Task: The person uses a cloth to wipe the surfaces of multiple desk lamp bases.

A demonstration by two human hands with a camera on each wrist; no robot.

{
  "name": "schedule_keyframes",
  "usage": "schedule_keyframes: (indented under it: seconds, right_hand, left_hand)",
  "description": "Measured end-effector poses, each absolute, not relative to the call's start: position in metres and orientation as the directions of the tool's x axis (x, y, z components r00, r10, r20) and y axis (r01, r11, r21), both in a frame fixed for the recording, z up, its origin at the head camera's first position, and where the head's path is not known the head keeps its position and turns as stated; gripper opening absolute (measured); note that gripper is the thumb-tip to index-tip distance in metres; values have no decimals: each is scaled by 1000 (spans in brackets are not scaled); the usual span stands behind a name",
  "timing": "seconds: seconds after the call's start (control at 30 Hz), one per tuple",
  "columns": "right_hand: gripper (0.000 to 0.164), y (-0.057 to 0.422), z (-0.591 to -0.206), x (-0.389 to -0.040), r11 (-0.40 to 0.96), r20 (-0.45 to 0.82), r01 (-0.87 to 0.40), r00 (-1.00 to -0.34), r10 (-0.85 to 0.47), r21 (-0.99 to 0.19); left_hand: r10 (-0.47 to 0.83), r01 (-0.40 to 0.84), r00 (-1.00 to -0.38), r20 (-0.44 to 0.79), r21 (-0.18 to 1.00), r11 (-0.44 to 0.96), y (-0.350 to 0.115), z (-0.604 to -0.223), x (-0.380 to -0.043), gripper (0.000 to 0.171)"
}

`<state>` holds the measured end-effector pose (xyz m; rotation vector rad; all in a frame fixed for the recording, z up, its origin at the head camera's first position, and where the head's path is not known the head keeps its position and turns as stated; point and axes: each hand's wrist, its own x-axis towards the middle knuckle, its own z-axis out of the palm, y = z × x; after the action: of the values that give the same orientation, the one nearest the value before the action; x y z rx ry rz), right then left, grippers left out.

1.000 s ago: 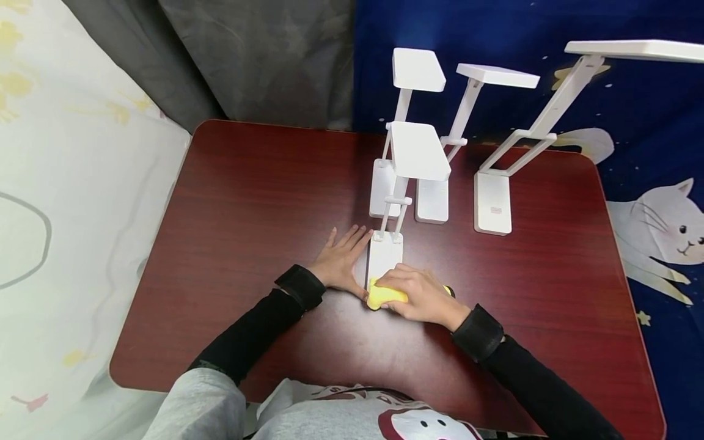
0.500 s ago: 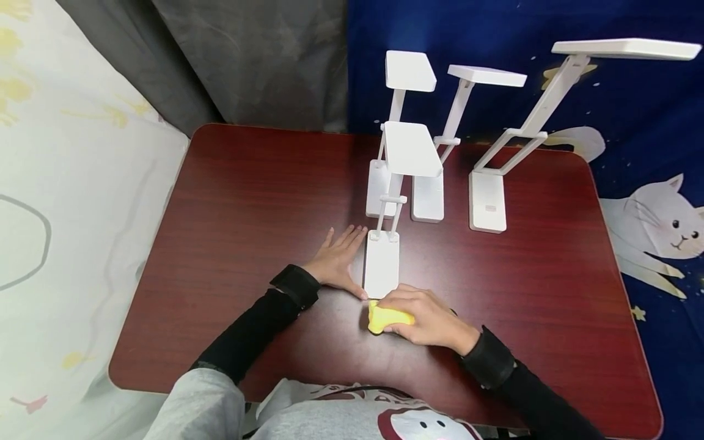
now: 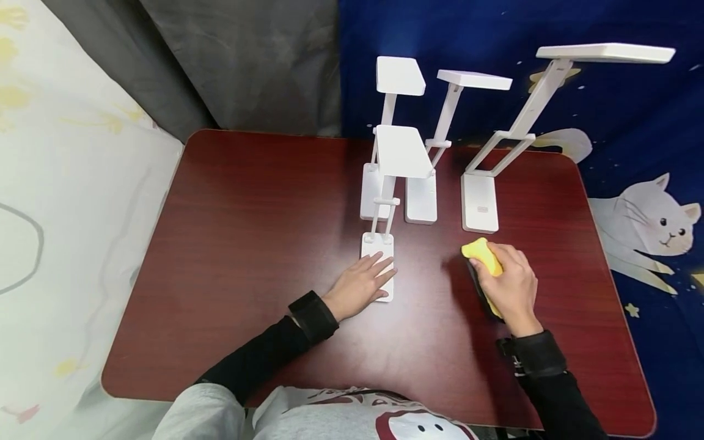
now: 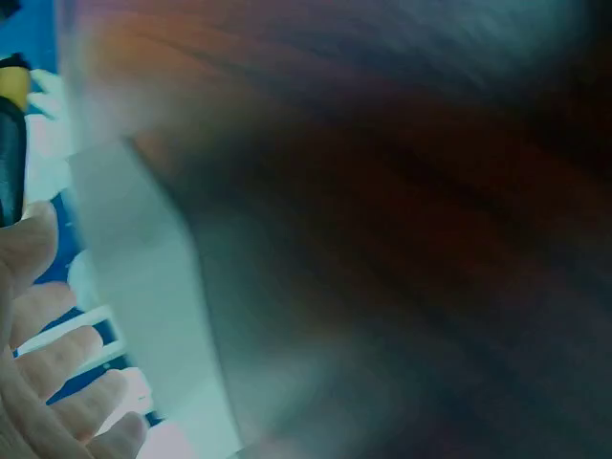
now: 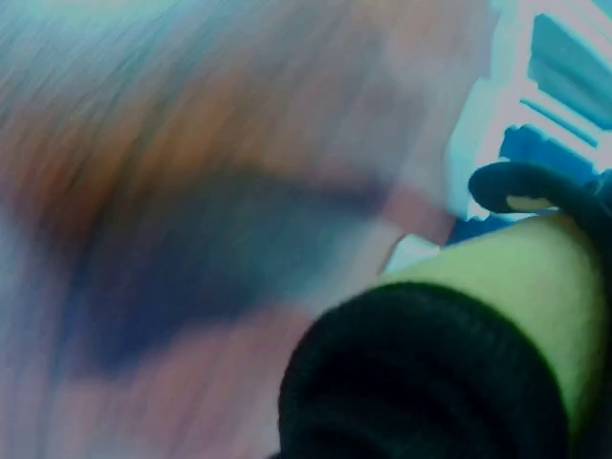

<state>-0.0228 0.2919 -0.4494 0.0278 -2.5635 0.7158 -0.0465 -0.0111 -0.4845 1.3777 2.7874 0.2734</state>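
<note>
My left hand lies over the base of a white folding desk lamp, fingers spread and straight; whether it presses or hovers I cannot tell. The lamp stands upright with its head folded out at the top, and the hand hides part of its base. To the right, my right hand grips a yellow-bodied tool with a black underside, held above the table; its exact kind is unclear. In the left wrist view, a blurred pale slab lies beside the fingers. The right wrist view is mostly blur and black wristband.
Behind stand three more white desk lamps: one at back left, one in the middle and a taller one to the right. The dark red table has rounded corners. Grey and blue cloth hangs behind it.
My right hand has carried the yellow tool from the near end of the lamp base to the right and up. My left hand has shifted from beside the base to over it.
</note>
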Motion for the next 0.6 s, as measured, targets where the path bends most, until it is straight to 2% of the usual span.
schedule_keyframes:
  seconds: [0.27,0.6]
  right_hand:
    - [44,332,-460,-15,887,333,133,-894,300,-442]
    - [47,357,-464,-2,877,239,275,-891,387,-394]
  left_hand:
    - [789,783,-611,68,201,589,-22,-493,-50,47]
    - [728,726,-672,134,318,611,-73,-494,-65,47]
